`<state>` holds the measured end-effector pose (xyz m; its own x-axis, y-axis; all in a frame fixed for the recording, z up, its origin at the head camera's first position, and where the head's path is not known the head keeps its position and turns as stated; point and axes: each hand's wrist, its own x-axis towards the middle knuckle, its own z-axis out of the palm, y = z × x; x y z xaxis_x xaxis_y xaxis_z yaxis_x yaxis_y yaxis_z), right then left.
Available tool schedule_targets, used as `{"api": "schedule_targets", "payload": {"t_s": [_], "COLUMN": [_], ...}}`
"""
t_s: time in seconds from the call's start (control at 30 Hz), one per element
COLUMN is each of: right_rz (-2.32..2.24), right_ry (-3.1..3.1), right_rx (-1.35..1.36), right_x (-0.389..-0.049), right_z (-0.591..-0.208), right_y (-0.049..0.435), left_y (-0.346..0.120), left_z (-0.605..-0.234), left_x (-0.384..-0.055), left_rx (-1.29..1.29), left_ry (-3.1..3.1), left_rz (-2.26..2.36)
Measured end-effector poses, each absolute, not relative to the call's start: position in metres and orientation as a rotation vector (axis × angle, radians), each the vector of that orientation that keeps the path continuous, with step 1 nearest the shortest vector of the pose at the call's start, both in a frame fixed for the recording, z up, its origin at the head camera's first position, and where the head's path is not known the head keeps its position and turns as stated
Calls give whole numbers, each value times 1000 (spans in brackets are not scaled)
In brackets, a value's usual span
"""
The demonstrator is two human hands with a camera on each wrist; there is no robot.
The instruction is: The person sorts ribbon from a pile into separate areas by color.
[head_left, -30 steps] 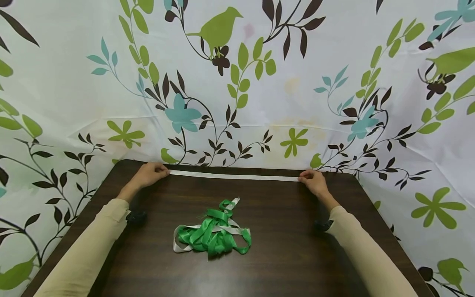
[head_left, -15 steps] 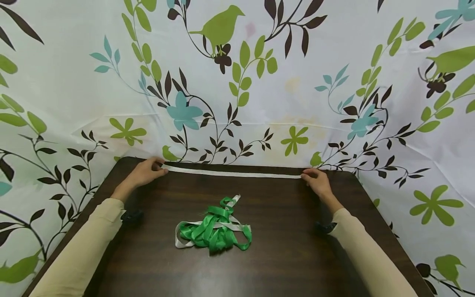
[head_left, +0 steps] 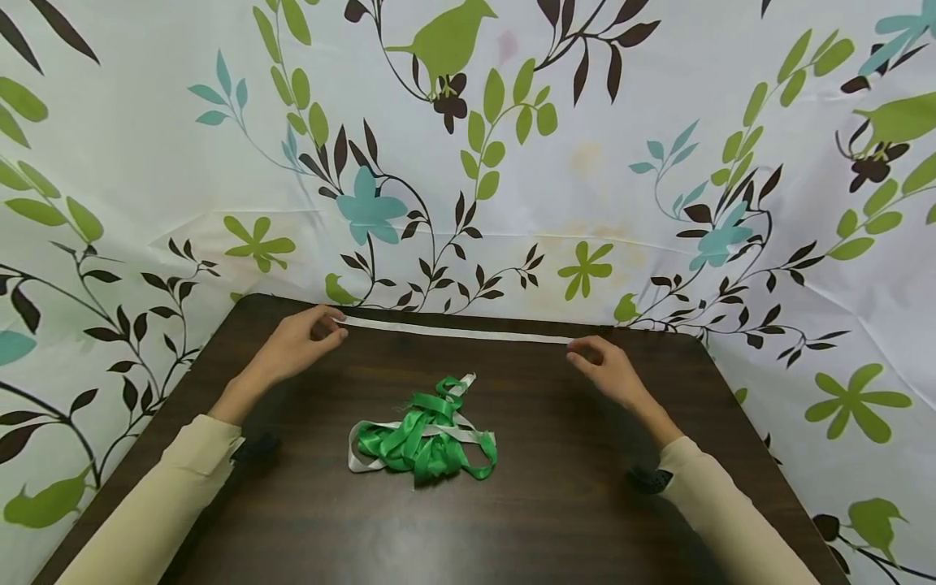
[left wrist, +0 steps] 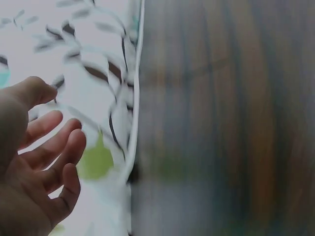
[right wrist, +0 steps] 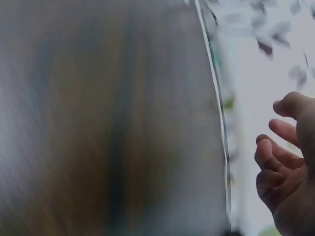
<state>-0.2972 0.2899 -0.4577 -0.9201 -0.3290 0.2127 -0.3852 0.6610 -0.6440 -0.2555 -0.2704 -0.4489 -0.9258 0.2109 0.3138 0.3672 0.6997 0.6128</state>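
A white ribbon (head_left: 453,332) lies stretched along the far side of the dark wooden table, and in both wrist views it shows as a thin pale line. By its left end is my left hand (head_left: 296,345), its thumb and fingers apart with nothing between them in the left wrist view. My right hand (head_left: 610,372) is close to the ribbon's right end and partly covers it from the head view. The right wrist view shows that hand's fingers (right wrist: 268,157) loosely bent and free of the ribbon. Nearer the middle sits a tangled heap of green and white ribbon (head_left: 424,443).
The dark table (head_left: 526,504) reaches back to a hanging cloth (head_left: 629,203) printed with leaves, birds and flowers. This cloth also borders the table on the left and right. Both forearms wear pale sleeves (head_left: 164,496), with a dark object at each wrist.
Both hands had pinched the white ribbon's ends; now their fingers have parted from it. The right hand has moved inward to the left and slightly nearer. The heap keeps its shape.
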Motion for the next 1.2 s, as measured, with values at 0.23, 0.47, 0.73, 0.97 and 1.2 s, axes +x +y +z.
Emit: {"api": "schedule_targets", "payload": {"t_s": [0.23, 0.47, 0.73, 0.97, 1.2], "right_rz": [1059, 1037, 666, 345, 275], "right_ry": [-2764, -2640, -2490, -2557, -2648], "right_rx": [892, 1017, 1258, 1247, 1191], "right_x": [-266, -240, -204, -190, -183], "right_z": [-453, -444, -458, -468, -471], "right_y": [232, 184, 134, 114, 112], "left_y": [-225, -196, -170, -159, -151], "left_z": [-446, -446, -448, -453, -462], "left_x": [-229, -213, -201, -195, -190], "left_rx": [-649, -812, -1055, -1151, -1213], "left_ry": [-2733, -2733, -2710, -2711, -2722], "left_rz": [-1192, -1266, -1320, -1313, -1291]}}
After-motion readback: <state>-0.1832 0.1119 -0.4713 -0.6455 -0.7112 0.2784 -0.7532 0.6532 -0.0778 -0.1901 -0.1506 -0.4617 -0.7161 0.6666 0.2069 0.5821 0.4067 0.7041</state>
